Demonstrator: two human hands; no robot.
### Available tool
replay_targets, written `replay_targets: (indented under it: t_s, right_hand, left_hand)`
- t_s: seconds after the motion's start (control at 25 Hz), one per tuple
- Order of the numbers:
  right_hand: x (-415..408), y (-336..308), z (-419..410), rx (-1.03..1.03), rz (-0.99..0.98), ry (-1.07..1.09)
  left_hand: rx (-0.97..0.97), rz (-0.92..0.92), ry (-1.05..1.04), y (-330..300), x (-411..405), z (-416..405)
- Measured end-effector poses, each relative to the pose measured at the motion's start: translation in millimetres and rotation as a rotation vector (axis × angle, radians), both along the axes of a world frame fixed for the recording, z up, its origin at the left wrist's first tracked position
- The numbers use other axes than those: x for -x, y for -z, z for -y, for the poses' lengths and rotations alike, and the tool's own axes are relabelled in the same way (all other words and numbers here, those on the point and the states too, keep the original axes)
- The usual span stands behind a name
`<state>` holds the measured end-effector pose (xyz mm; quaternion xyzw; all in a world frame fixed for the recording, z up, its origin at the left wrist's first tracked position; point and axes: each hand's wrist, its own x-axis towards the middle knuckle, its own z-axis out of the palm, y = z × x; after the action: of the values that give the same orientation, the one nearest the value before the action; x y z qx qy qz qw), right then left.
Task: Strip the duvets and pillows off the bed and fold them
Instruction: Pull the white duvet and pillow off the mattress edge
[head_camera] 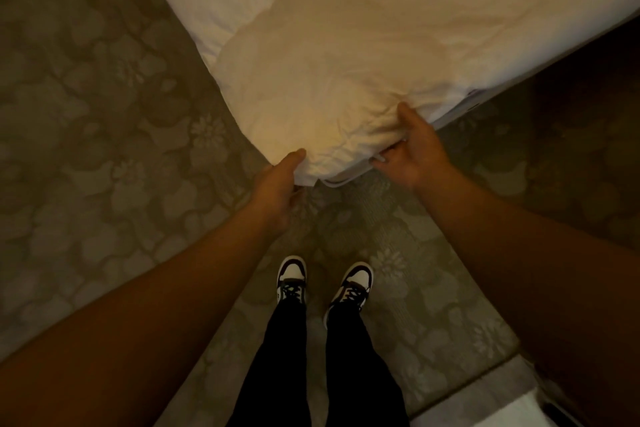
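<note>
A white duvet covers the corner of the bed, which points toward me. My left hand grips the duvet's edge just left of the corner, thumb on top and fingers tucked underneath. My right hand holds the edge on the right side of the corner, thumb pressed on the crumpled fabric and fingers under it. A strip of the mattress edge shows below the duvet on the right. No pillow is in view.
A grey-green carpet with a flower pattern surrounds the bed corner. My feet in black-and-white sneakers stand close to the corner. Something pale lies at the bottom right. A dark area runs along the bed's right side.
</note>
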<state>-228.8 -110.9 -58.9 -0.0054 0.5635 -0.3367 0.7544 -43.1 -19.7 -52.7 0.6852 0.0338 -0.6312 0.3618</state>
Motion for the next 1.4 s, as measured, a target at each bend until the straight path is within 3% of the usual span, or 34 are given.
replay_targets:
  t_s: [0.16,0.32,0.44,0.52,0.6,0.64,0.8,0.84,0.92,1.0,1.08,1.16,1.24,1.28,1.36,1.4]
  right_hand:
    - [-6,-17,22,0.091,0.050,0.118]
    - [-16,-67,54,0.215,0.094,0.139]
    - [-17,-108,72,0.273,0.130,0.138]
    - [-14,-124,78,0.295,0.092,0.110]
    - [-8,-134,80,0.315,0.015,0.086]
    - [-6,-138,80,0.318,-0.027,0.079]
    - [6,-148,71,0.333,-0.048,0.060]
    - [10,-149,66,0.338,-0.012,0.076]
    - [16,-144,55,0.315,0.012,0.162]
    - [19,-127,43,0.286,-0.217,0.257]
    - [23,-109,27,0.205,-0.449,0.285]
    - [22,-102,6,0.181,-0.182,0.258]
    - [28,-104,-11,0.198,0.102,0.342]
    - [31,-107,-18,0.208,0.127,0.366]
    - [40,-98,-30,0.193,0.009,0.359]
    - [49,-86,-35,0.140,-0.191,0.341]
  left_hand:
    - [0.163,0.071,0.041,-13,10,5]
    - [0.458,0.196,0.321,-43,21,19]
    - [0.588,0.483,0.571,-68,30,44]
    - [0.598,0.762,0.567,-77,34,62]
    - [0.480,1.064,0.543,-93,36,76]
    - [0.437,1.093,0.511,-103,36,79]
    - [0.633,0.865,0.646,-126,33,93]
    - [0.655,0.808,0.585,-134,35,95]
    - [0.651,0.586,0.273,-149,39,103]
    - [0.558,0.344,0.041,-157,41,106]
    - [0.504,0.030,0.008,-157,35,106]
    - [0.496,-0.207,0.041,-161,39,94]
    - [0.455,-0.206,0.099,-155,49,74]
    - [0.419,-0.160,0.110,-148,53,63]
    - [0.306,-0.097,0.191,-128,58,36]
    - [0.220,-0.054,0.289,-122,60,24]
